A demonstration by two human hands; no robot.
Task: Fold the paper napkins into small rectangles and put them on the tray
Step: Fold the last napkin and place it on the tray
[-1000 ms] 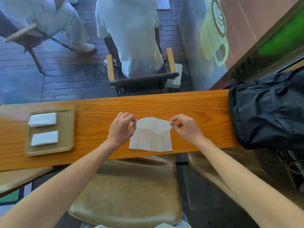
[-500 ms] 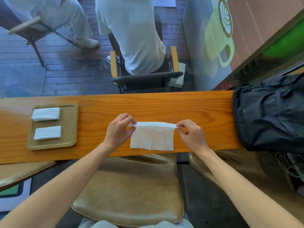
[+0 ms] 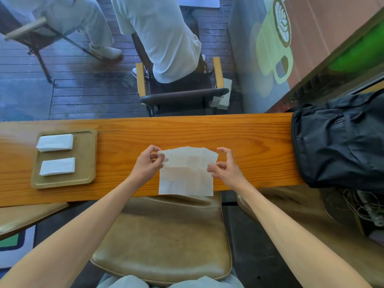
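A white paper napkin (image 3: 187, 173) lies partly unfolded on the wooden counter (image 3: 249, 138), its near edge reaching just past the counter's front. My left hand (image 3: 146, 165) pinches the upper left corner. My right hand (image 3: 226, 169) grips the right edge between thumb and fingers, with the index finger raised. The far edge is lifted and wavy. At the left stands a tan tray (image 3: 87, 154) holding two folded napkin rectangles, one at the back (image 3: 55, 142) and one in front (image 3: 57, 166).
A black backpack (image 3: 340, 146) covers the counter's right end. A padded tan chair seat (image 3: 166, 235) sits under my arms. Beyond the counter is a window onto a deck where a person in white sits on a chair (image 3: 182, 96).
The narrow folded strip along the napkin's far edge has opened out. The sheet now looks taller and reaches nearer the counter's front edge. My right hand's fingers have spread.
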